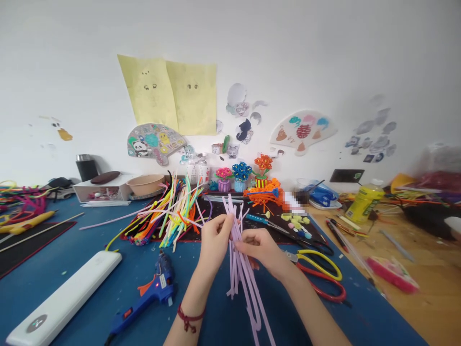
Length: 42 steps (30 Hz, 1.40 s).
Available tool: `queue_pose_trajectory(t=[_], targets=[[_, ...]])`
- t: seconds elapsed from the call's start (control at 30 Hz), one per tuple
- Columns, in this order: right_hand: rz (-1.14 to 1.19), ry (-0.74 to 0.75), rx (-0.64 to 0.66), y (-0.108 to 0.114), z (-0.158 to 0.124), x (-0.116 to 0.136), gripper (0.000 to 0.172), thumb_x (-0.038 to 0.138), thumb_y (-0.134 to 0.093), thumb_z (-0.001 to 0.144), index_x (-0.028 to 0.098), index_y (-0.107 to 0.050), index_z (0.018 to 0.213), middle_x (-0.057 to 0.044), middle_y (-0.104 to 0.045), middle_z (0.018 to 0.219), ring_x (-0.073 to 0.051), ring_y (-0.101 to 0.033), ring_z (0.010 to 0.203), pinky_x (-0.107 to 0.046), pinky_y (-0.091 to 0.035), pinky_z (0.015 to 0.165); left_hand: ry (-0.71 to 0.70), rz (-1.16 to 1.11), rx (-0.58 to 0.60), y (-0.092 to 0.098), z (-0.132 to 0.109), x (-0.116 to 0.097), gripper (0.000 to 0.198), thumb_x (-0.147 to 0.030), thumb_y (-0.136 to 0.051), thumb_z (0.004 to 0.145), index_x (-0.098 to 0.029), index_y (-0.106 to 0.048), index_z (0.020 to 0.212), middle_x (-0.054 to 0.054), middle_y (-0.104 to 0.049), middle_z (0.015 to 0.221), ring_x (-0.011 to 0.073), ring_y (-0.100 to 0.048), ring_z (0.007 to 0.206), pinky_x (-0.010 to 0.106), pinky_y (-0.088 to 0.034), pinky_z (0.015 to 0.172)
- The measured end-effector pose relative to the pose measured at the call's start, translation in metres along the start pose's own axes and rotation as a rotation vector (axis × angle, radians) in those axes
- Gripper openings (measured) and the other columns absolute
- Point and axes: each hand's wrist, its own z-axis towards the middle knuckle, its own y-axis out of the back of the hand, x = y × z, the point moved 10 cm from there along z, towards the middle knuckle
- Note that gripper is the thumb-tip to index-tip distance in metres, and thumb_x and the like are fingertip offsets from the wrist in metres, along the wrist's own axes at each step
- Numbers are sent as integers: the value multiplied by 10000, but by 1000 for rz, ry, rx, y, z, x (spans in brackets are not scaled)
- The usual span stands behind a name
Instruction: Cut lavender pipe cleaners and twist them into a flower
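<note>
Both my hands hold one bundle of pale lilac pipe cleaners (242,269) upright over the blue table mat (90,269). My left hand (215,238) pinches the stems near their upper part, fingers closed round them. My right hand (260,246) grips the same bundle from the right, a little lower. The stems stick up above my fingers and hang down below my wrists, some bent into loops. A red cord bracelet (190,318) is on my left wrist.
A blue glue gun (151,293) and a white power strip (61,300) lie at the left. A heap of coloured pipe cleaners (169,211) lies behind. Yellow and red pliers (320,274) rest at the right. Small pipe-cleaner flower pots (241,175) stand by the wall.
</note>
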Motion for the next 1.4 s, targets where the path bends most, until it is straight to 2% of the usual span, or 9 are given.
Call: queue_pose_trajectory(t=[0.2,0.4,0.63,0.77,0.9,1.2,1.4], targets=[[-4,15,9,3,1,-1,351,455,-669,778,160,-550,630,65,-454,448,-73,-440,349,-181,-327,333,-23,-23,40,-4,-1,-3,411,-487,-495,860,-126,-679,787,-34,-455,513,88,-405,490,205,-302,486],[4,19,21,3,0,-4,335,440,-658,802,148,-561,669,61,-474,480,-68,-450,360,-176,-332,338,-61,49,59,-7,-4,-10,383,-447,-507,859,-129,-621,678,-33,-447,521,84,-388,499,211,-284,488],[-3,6,53,1,0,-4,332,443,-649,809,144,-569,689,52,-499,506,-71,-470,372,-176,-347,342,-86,76,21,-3,-3,-10,377,-415,-506,861,-141,-551,607,-49,-389,503,78,-365,494,219,-262,495],[-4,-6,51,1,0,-4,345,455,-652,801,152,-549,672,68,-467,460,-72,-463,353,-172,-339,329,-88,77,-12,0,-3,-9,373,-399,-508,855,-151,-499,577,-52,-378,502,76,-361,491,219,-254,492],[-28,-53,103,-5,-2,-8,360,471,-655,789,152,-544,666,69,-481,428,-64,-439,323,-164,-317,311,-73,71,-58,5,-2,-8,368,-401,-492,861,-157,-481,585,-52,-374,507,76,-360,492,216,-248,487],[32,-58,155,-9,-4,-8,386,491,-649,792,119,-612,697,44,-527,482,-41,-407,305,-157,-281,294,-88,99,-46,5,-5,-15,370,-401,-497,861,-154,-515,586,-53,-380,492,75,-358,475,211,-255,472],[65,-44,129,-5,-3,-8,405,506,-628,809,109,-652,732,46,-514,462,-35,-371,290,-156,-253,286,-88,70,-32,1,-7,-15,372,-416,-508,861,-162,-487,591,-59,-366,491,68,-337,461,208,-253,459]])
